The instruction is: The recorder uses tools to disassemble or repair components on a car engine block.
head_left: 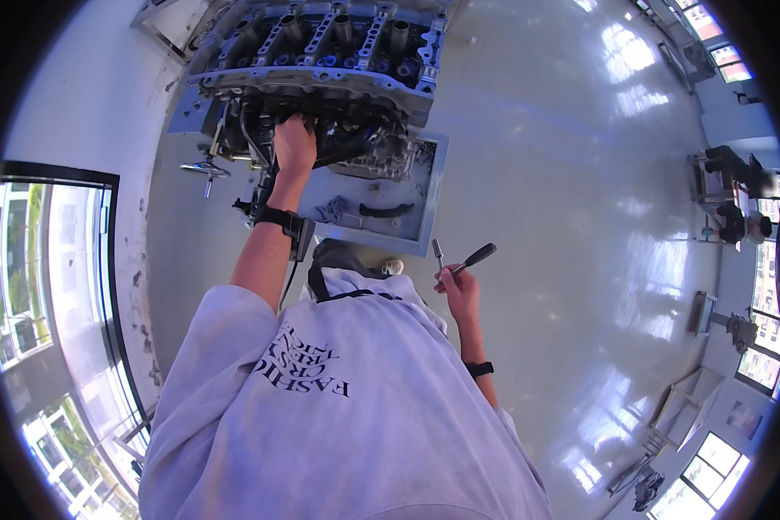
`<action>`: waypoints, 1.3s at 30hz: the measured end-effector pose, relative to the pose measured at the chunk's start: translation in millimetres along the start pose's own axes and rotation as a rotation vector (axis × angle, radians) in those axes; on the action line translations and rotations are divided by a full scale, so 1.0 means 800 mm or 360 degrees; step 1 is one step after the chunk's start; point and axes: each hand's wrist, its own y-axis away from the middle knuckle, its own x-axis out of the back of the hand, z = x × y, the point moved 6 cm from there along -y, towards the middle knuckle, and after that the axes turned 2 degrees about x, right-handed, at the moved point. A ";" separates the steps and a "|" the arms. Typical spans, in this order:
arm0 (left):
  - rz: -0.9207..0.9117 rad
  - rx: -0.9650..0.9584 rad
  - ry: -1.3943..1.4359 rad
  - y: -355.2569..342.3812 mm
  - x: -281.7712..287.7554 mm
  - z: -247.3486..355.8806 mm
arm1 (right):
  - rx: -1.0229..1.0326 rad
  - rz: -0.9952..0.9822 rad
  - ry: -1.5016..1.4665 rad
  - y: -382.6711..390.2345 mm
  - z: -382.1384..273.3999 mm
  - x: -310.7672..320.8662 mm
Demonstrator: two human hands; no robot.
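A large engine (316,80), its metal top set with several upright tubes, stands at the upper left. My left hand (295,143) reaches into the dark hoses and parts below the engine's upper edge. Its fingertips are hidden there, so I cannot see what they touch. Off to the right, away from the engine, my right hand (459,284) is closed around a socket wrench (478,256). The wrench has a black handle pointing up and right, and a silver shaft rises beside it.
Beneath the engine is a grey metal tray (428,221) with a black curved hose (386,211) lying in it. A handwheel (205,168) sticks out at the stand's left. Two people (733,195) are at a table by the far right windows.
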 end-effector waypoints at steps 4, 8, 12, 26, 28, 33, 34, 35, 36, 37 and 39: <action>0.0085 -0.0014 0.0001 0.003 0.006 0.002 | 0.0058 -0.0047 -0.0051 -0.002 -0.003 -0.002; 0.0109 -0.0101 0.0027 0.000 0.010 0.005 | -0.0013 -0.0019 0.0025 -0.004 -0.003 -0.002; 0.0030 -0.0164 0.0015 -0.004 0.006 0.009 | -0.0021 -0.0014 0.0006 -0.001 -0.007 -0.002; -0.0049 -0.0072 -0.0188 -0.009 0.002 0.004 | -0.0031 0.0039 -0.0005 0.007 -0.001 0.002; -0.0165 -0.0039 -0.0253 -0.011 -0.005 0.004 | 0.0074 0.0002 -0.0048 0.008 -0.005 0.000; -0.0260 -0.0034 -0.0256 -0.013 -0.008 0.005 | -0.0010 -0.0008 0.0018 0.007 0.003 -0.002; -0.0274 -0.0064 -0.0286 -0.013 -0.008 0.006 | 0.0043 -0.0053 -0.0002 0.007 0.001 -0.005; -0.0222 -0.0110 -0.0312 -0.013 -0.004 0.007 | 0.0002 -0.0041 0.0033 0.007 0.003 -0.005; -0.0285 -0.0091 -0.0315 -0.012 -0.007 0.005 | -0.0012 -0.0039 0.0025 0.006 0.004 -0.006; -0.0241 -0.0090 -0.0263 -0.012 -0.004 0.005 | 0.0040 -0.0053 -0.0026 0.006 0.001 -0.008; -0.0202 -0.0095 -0.0208 -0.011 -0.002 0.004 | -0.0026 -0.0046 0.0061 0.006 0.003 -0.009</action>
